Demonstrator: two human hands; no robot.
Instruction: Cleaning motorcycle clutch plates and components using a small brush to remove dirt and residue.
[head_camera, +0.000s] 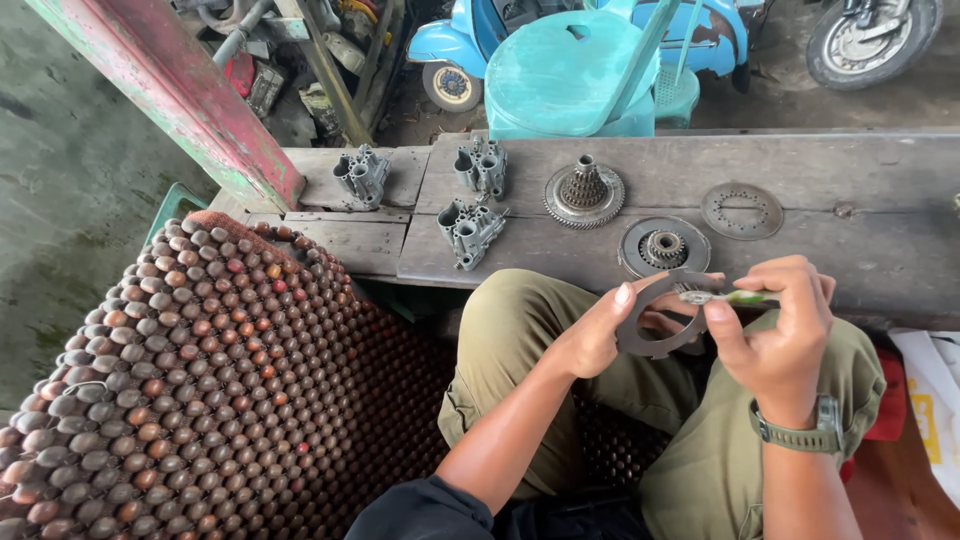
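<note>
Left hand (600, 335) pinches a flat dark metal ring plate (650, 325) by its rim, thumb on top, fingers behind, just below the wooden bench (860, 165) edge, over the lap. Right hand (775, 335) is closed on a small green-handled tool (730, 297), tip touching the plate's upper edge. Plate looks thin, stiff, prob. light, maybe oily, so slippery; rim grip w/ fingers backing it seems safest. Gear hub (663, 247) sits on the bench just above.

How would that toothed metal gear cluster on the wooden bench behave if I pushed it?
The toothed metal gear cluster looks solid metal, so probably heavy and rigid. It sits on its wide round base on the wooden bench, so it would likely slide rather than tip or roll.
</note>
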